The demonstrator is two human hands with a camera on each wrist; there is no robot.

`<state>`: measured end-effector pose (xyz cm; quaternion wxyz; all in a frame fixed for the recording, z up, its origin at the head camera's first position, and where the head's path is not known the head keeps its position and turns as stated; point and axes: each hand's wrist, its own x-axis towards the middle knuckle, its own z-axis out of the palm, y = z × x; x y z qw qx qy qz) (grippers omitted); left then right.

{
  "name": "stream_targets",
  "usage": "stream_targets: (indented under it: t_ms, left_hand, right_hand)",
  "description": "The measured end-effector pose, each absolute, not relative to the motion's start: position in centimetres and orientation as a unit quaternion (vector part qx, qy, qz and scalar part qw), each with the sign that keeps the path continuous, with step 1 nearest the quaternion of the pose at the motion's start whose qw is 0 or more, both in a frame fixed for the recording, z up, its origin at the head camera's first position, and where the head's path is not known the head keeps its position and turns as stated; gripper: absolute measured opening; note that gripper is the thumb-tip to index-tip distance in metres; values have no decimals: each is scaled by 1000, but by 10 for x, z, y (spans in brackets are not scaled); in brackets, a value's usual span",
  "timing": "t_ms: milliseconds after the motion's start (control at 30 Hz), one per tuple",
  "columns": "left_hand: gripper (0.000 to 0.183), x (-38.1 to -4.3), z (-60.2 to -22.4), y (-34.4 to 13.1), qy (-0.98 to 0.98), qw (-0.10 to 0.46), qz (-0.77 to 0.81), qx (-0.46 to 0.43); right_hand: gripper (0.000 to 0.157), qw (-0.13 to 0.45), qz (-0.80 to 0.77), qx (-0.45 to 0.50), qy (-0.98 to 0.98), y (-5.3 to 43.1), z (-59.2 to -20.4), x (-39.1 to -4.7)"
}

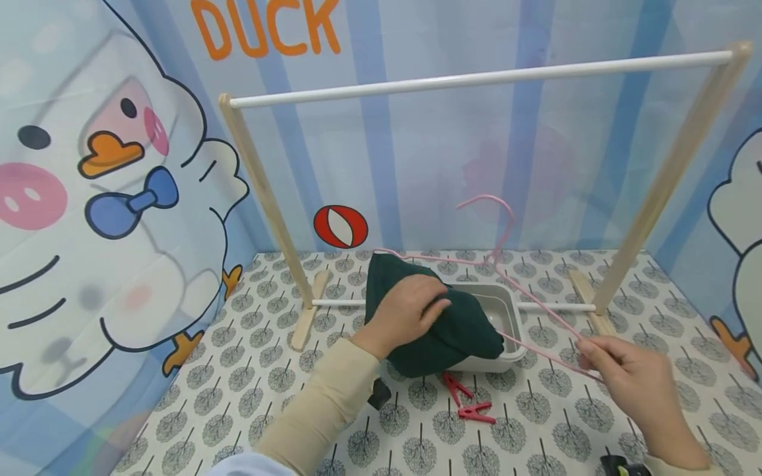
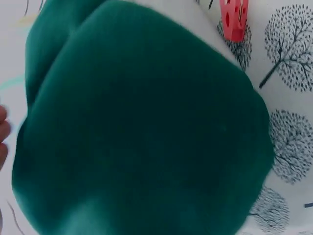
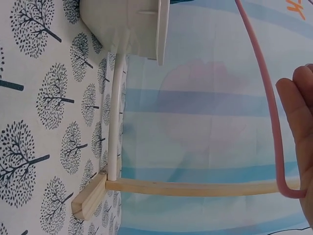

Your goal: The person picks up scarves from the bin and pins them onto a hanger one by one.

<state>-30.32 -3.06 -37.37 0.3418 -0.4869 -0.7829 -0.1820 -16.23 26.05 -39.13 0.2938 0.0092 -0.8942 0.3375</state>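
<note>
A pink wire clothes hanger (image 1: 536, 301) is held up over a pale grey basin (image 1: 488, 364), its hook standing upward. My right hand (image 1: 634, 377) pinches the hanger's right end between thumb and fingers. In the right wrist view the hanger's bent corner (image 3: 279, 171) lies against that hand. Dark green cloth (image 1: 467, 324) drapes over the hanger's left part and hangs across the basin's left side. My left hand (image 1: 407, 311) grips this cloth from above, fingers curled over it. The same cloth fills most of the left wrist view, hiding the left hand's grip there.
Two red clothespins (image 1: 476, 412) lie on the tree-patterned tablecloth (image 1: 238, 403) in front of the basin. Behind stands a drying rack with a white top rod (image 1: 476, 80), wooden posts (image 1: 673, 178) and a low white bar. A patterned backdrop surrounds the table.
</note>
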Motion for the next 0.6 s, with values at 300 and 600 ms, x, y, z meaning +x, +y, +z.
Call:
stream_targets:
  t_ms: [300,600]
  left_hand:
    - [51,-294,-367,-11,-853,148,-6,-500]
    - [22,-299,-376,-11,-862,167,20,-478]
  right_hand:
    - [9,294,359,31,-885,254,-386,-165]
    - [10,323,361,77,-872,252,-385,-164]
